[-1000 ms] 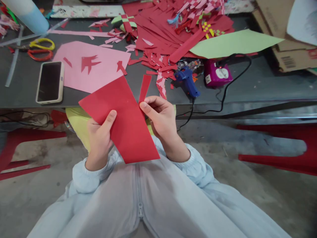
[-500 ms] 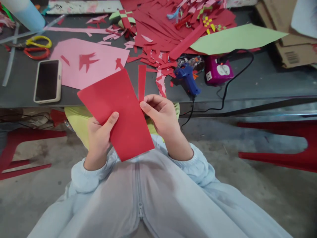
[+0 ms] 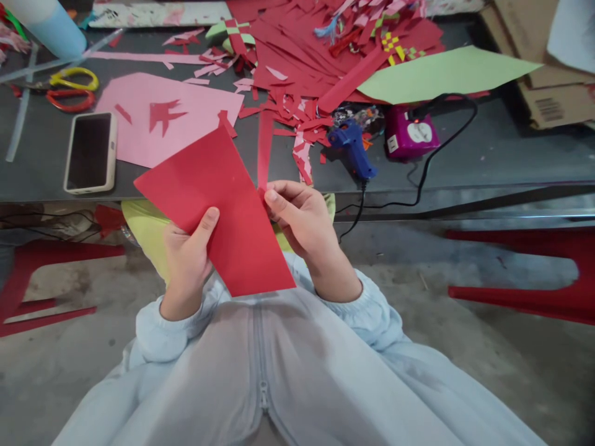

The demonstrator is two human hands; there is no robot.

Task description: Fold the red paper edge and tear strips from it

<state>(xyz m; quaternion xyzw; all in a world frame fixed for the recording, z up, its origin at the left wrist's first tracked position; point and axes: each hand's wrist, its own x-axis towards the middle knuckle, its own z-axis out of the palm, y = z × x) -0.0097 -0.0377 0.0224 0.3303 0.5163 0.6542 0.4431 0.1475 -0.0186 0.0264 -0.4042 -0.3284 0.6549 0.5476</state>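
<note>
A folded-looking sheet of red paper point(image 3: 223, 204) is tilted over my lap, just off the table's front edge. My left hand point(image 3: 189, 254) grips its left side, thumb on top and the other fingers hidden beneath. At the sheet's right edge, my right hand point(image 3: 300, 217) pinches the lower end of a narrow red paper strip point(image 3: 265, 148) between thumb and fingers. The strip points up toward the table, partly blurred. Whether the strip is joined to the sheet I cannot tell.
On the dark table point(image 3: 502, 158) lie a phone point(image 3: 90, 152), scissors point(image 3: 72, 90), pink paper point(image 3: 134, 139), a heap of red paper pieces point(image 3: 292, 62), a blue glue gun point(image 3: 353, 148), a purple box point(image 3: 411, 133) with a black cable, and green paper point(image 3: 446, 74). Red stools point(image 3: 520, 297) stand either side.
The red sheet has turned slightly, its upper left corner shifting left and its lower right corner moving right and down. The strip rises higher above my right hand. Both hands keep their hold.
</note>
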